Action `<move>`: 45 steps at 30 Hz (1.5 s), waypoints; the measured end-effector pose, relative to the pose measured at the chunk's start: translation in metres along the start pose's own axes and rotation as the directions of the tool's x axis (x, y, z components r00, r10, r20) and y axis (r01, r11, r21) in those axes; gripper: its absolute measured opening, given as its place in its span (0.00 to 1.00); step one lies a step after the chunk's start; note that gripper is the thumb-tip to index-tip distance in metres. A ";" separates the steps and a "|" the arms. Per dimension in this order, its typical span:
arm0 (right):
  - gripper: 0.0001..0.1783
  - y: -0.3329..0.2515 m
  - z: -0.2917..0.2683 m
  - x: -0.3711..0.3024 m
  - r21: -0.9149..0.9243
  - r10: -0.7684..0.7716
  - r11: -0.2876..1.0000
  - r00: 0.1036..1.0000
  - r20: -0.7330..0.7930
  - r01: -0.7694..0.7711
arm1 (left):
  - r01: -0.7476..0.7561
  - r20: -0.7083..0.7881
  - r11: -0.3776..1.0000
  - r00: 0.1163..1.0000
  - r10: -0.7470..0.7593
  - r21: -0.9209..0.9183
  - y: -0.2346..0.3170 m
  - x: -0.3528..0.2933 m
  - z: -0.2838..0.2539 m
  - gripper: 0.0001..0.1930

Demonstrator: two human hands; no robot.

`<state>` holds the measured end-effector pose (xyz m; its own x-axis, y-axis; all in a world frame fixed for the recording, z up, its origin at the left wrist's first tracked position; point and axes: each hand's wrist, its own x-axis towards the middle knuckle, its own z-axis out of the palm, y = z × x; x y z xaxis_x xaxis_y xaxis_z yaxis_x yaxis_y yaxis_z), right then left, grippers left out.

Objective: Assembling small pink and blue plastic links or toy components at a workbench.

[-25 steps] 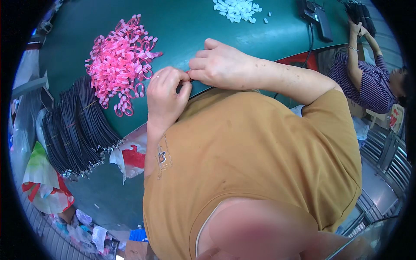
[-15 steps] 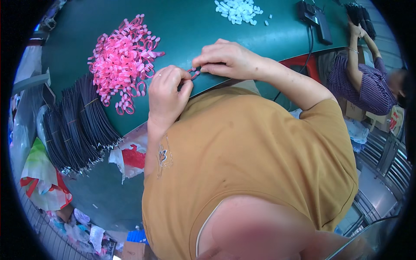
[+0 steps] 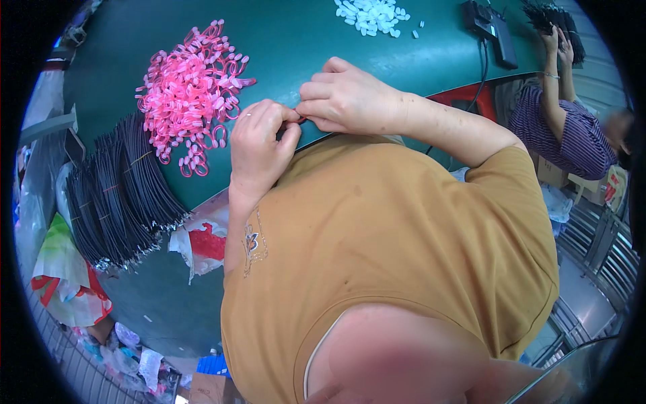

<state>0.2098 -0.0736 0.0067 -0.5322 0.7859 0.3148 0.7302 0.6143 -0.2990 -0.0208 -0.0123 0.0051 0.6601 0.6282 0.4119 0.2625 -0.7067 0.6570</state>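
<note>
Close to the table's near edge, my left hand (image 3: 261,140) pinches a small reddish-pink cord loop (image 3: 301,120). My right hand (image 3: 346,99) meets it fingertip to fingertip, its closed fingers also on the loop. Most of the loop is covered by fingers, so only a sliver of red shows. Left of my hands lies a heap of pink loops (image 3: 192,91) with pale pink bead-like pieces on them. A scatter of small whitish translucent pieces (image 3: 369,17) sits at the far side of the table, beyond my right hand.
Bundles of black cords (image 3: 121,195) with shiny ends hang over the left edge of the green table (image 3: 282,40). A black device (image 3: 490,34) with a cable stands at the far right. Another person (image 3: 562,131) in a striped top holds black cords (image 3: 558,23) there.
My right hand has shifted slightly left, closing against my left fingertips and covering the loop that showed between them. The other person's hands have moved on the black cords.
</note>
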 end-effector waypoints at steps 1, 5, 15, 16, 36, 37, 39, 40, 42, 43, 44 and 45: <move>0.10 -0.002 0.001 0.000 0.001 -0.001 1.000 1.000 -0.001 0.001 | -0.007 0.015 1.000 1.000 0.007 -0.002 0.001 0.000 -0.001 0.08; 0.09 -0.010 0.001 -0.001 -0.068 0.004 0.998 0.998 -0.055 -0.007 | -0.010 0.046 1.000 0.999 0.009 0.023 -0.001 -0.002 -0.003 0.08; 0.08 0.037 -0.020 0.069 0.444 0.287 0.871 0.951 -0.113 -0.210 | 0.063 -0.078 0.992 0.994 -0.072 -0.113 0.006 0.000 -0.002 0.10; 0.13 0.028 -0.028 0.089 0.497 0.278 0.845 0.956 -0.094 -0.197 | 0.034 -0.033 0.997 0.999 -0.037 -0.064 0.006 0.000 -0.002 0.09; 0.13 0.142 -0.048 0.044 0.101 0.343 0.938 0.933 -0.111 -0.333 | 0.111 -0.056 0.987 0.991 -0.118 -0.119 0.003 -0.004 -0.003 0.06; 0.11 0.118 -0.050 0.039 0.194 0.276 0.948 0.954 -0.117 -0.251 | 0.117 -0.083 0.985 0.988 -0.128 -0.128 0.004 -0.001 -0.003 0.08; 0.09 0.070 -0.051 0.032 0.408 0.207 0.902 0.971 -0.123 -0.141 | 0.127 -0.099 0.986 0.986 -0.137 -0.104 0.001 0.001 -0.001 0.13; 0.09 0.049 -0.050 0.029 0.524 0.209 0.843 0.971 -0.115 -0.119 | 0.126 -0.090 0.986 0.987 -0.136 -0.106 0.000 0.001 -0.001 0.13; 0.08 0.018 -0.037 0.024 0.556 0.117 0.831 0.977 -0.178 0.002 | 0.201 -0.051 0.960 0.975 -0.215 -0.194 0.000 -0.001 0.001 0.17; 0.08 0.008 -0.029 0.023 0.530 0.077 0.846 0.971 -0.228 0.057 | 0.159 -0.055 0.970 0.984 -0.172 -0.186 0.003 0.000 -0.002 0.18; 0.08 0.000 -0.020 0.024 0.499 0.036 0.859 0.960 -0.277 0.112 | 0.158 -0.043 0.969 0.985 -0.169 -0.190 0.002 -0.001 -0.002 0.18; 0.09 -0.007 -0.014 0.024 0.430 0.048 0.898 0.953 -0.299 0.090 | 0.100 -0.059 0.984 0.992 -0.110 -0.150 -0.002 -0.004 -0.002 0.16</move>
<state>0.1978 -0.0601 0.0286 -0.3444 0.7572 0.5550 0.4236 0.6529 -0.6279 -0.0253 -0.0124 0.0033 0.5844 0.7203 0.3738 0.2185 -0.5832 0.7824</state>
